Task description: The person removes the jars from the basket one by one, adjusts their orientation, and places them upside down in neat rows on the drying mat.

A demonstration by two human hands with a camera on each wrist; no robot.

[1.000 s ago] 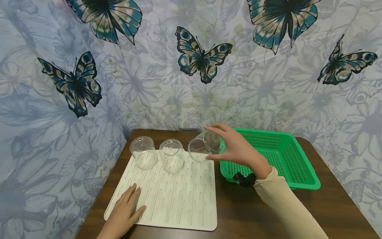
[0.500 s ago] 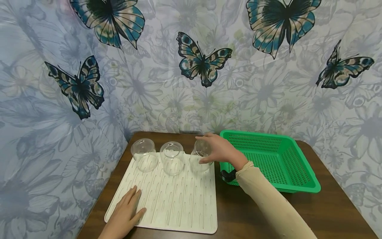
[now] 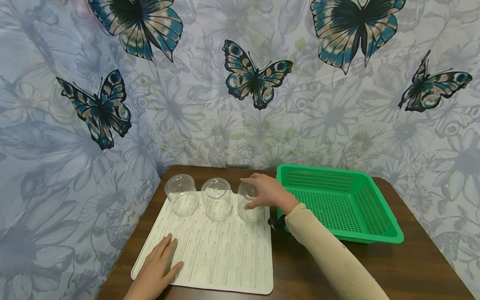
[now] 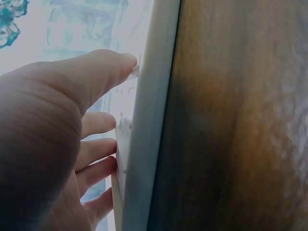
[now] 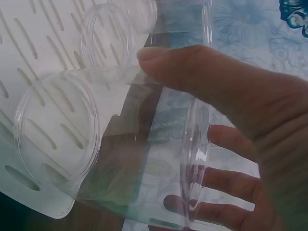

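My right hand point(image 3: 268, 191) grips a clear cup point(image 3: 246, 193) near the mat's back right corner. The cup is upside down, its rim at the ridged white drying mat point(image 3: 221, 258). In the right wrist view the thumb lies along the cup's side point(image 5: 115, 139), with the other fingers around its far side, seen partly through the wall. To the left, two more clear cups, one at the far left point(image 3: 182, 193) and one in the middle point(image 3: 216, 199), stand inverted along the mat's back edge. My left hand point(image 3: 155, 264) rests on the mat's front left part, fingers extended.
A green perforated basket point(image 3: 375, 239) sits on the brown wooden table point(image 3: 300, 275), right of the mat. Behind the table hangs a floral backdrop point(image 3: 210, 137) with printed butterflies. The right forearm reaches across in front of the basket.
The right hand has brought its cup left from beside the basket, turning it from tilted to upside down at the mat, then shifted slightly left. The left hand has stayed in place.
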